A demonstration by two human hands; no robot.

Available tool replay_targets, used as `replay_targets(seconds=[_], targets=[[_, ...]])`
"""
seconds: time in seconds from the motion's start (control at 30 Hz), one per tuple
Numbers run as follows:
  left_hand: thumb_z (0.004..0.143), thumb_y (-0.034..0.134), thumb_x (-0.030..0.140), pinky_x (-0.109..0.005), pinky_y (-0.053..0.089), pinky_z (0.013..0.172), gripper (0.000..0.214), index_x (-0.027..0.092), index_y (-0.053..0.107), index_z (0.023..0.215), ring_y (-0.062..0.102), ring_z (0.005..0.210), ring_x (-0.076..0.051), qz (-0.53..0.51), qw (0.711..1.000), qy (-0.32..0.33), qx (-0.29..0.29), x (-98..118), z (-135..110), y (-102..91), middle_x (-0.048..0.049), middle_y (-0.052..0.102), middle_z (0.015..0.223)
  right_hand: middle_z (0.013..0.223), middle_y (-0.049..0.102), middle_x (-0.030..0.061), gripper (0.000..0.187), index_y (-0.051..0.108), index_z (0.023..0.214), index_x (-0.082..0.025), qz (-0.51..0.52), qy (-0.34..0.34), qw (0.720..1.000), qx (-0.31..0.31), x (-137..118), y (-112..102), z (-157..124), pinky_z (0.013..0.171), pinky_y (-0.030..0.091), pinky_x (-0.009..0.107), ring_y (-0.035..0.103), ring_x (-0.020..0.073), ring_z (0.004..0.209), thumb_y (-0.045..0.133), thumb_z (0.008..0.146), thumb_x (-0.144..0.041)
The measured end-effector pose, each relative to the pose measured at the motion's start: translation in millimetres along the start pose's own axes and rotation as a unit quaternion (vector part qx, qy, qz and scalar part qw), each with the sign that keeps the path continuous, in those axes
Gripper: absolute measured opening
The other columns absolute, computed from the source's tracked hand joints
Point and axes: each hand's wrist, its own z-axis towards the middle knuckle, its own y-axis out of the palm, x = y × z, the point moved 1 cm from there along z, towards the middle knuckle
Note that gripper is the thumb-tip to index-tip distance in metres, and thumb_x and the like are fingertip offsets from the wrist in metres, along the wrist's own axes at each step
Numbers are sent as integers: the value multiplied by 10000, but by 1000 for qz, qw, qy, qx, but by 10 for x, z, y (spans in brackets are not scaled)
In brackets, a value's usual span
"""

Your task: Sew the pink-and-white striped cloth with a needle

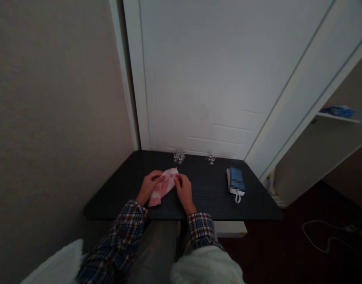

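A pink and white cloth [165,188] lies slantwise and folded or bunched on the dark tabletop [118,197]. My left hand [148,186] grips its left side, with the thumb over the fabric. At the cloth's upper right end, the bent fingers of my right hand [185,192] pinch the edge. Parts of the fingers on both hands are hidden by the fabric or too dim to make out. To the right, apart from both hands, lies a blue and white pouch-like item [236,179] with a white loop; its face is blurred.
Two small clusters of clear, shiny pieces, one on the left [179,156] and one on the right [211,159], stand at the table's back edge by a white panel [198,79]. A white box [230,228] shows below the table. A pale cable [315,221] lies on the floor.
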Motion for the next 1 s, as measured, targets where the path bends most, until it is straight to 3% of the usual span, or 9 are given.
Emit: replay_targets(seconds=[0.4,0.63,0.83,1.0], targets=[[631,636,445,-327,401,869,337,140,674,770,549,919,-219,-18,1000,-15,12,-5,-10,-15,-84,626,930,1022,515,62,248,511,1010,-199,14,-53,998,-14,-187,-75,-14,895,360,345,446,191,1001,467,784,-106],[597,651,464,-337,388,899,373,145,675,787,541,961,-232,-3,1000,-30,0,46,-15,-1,-87,621,982,1006,520,69,300,492,1054,-189,9,-24,1000,5,-95,-43,-14,861,384,339,472,192,959,495,763,-115],[607,649,469,-339,398,883,381,141,670,800,553,942,-232,-1,1000,-14,1,-8,2,-13,-93,618,987,890,545,42,208,518,979,-186,-8,18,1000,10,12,16,-27,739,429,286,513,156,794,538,774,-218],[599,636,526,-337,400,891,415,157,677,784,550,966,-244,12,1000,-22,-6,34,6,-24,-90,624,1004,847,557,29,174,531,934,-188,-29,38,999,10,39,47,-11,738,433,282,522,151,783,549,771,-248]])
